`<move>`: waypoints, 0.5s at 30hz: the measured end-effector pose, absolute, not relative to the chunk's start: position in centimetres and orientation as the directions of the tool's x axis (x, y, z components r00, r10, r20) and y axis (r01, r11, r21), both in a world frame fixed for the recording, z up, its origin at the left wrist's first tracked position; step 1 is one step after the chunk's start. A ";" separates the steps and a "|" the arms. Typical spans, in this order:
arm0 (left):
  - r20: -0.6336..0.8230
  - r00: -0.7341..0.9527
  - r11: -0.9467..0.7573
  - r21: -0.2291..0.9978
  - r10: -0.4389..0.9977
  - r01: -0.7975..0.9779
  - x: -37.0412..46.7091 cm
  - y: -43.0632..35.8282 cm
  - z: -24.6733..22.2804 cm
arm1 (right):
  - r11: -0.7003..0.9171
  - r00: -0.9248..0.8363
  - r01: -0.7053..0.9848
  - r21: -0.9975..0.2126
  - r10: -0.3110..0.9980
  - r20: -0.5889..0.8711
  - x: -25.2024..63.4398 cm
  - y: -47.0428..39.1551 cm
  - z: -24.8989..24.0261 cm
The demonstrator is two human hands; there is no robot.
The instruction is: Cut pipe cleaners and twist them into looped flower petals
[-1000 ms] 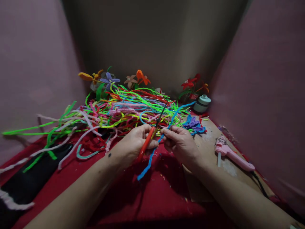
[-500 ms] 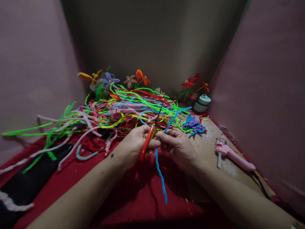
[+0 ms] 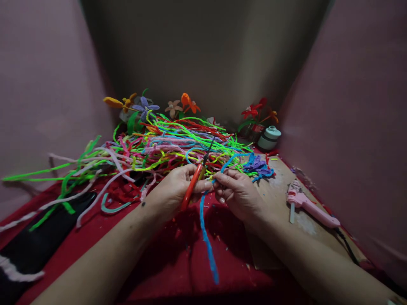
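A blue pipe cleaner [image 3: 206, 237] runs through both hands, its lower end hanging over the red cloth and its upper end bending to the right. My left hand [image 3: 176, 188] is closed around red-handled pliers [image 3: 192, 186] with a long, thin dark nose that points up and away. Its thumb also presses near the pipe cleaner at the middle. My right hand [image 3: 238, 192] pinches the pipe cleaner between thumb and fingers, close against the left fingertips. The exact spot where the fingers meet on it is partly hidden.
Behind the hands lies a heap of colourful pipe cleaners [image 3: 178, 146]. Purple and blue fuzzy petals [image 3: 259, 165] rest on a board [image 3: 280, 199] at right, beside a pink glue gun [image 3: 313, 209]. Fuzzy flowers [image 3: 144, 106] and a pale green jar [image 3: 269, 137] stand at the back.
The pipe cleaner's hanging part has swung left and reaches lower, while its upper end has dropped. The pliers and my left hand have shifted slightly left.
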State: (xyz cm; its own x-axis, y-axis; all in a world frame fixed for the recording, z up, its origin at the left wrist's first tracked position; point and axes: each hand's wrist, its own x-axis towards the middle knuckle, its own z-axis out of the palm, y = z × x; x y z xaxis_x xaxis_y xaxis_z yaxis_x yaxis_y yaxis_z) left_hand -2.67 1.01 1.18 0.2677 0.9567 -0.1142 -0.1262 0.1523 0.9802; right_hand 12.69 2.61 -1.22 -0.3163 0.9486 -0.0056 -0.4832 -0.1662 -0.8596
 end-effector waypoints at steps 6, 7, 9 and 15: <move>-0.075 0.270 0.123 0.978 0.960 -0.167 -2.6 1.0 1.5 | -0.252 -0.409 -0.468 -0.847 0.911 -0.045 12.8 2.4 -1.1; -0.078 0.281 0.126 0.980 0.956 -0.154 -2.6 1.0 1.6 | -0.272 -0.427 -0.457 -0.847 0.902 -0.059 12.9 2.4 -1.1; -0.082 0.311 0.128 0.983 0.947 -0.132 -2.8 0.9 1.8 | -0.279 -0.444 -0.439 -0.854 0.894 -0.064 13.0 2.4 -0.9; -0.109 0.409 0.152 0.986 0.906 -0.073 -4.0 1.5 1.1 | -0.243 -0.490 -0.409 -0.879 0.872 -0.013 13.1 2.3 -0.8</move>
State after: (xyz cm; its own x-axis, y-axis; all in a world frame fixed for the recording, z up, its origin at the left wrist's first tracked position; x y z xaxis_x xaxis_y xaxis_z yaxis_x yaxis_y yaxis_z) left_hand -4.01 1.45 1.08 0.4088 0.9061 -0.1093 -0.0735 0.1521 0.9856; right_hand 13.09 2.31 -0.78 -0.4901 0.8716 -0.0128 -0.4093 -0.2431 -0.8794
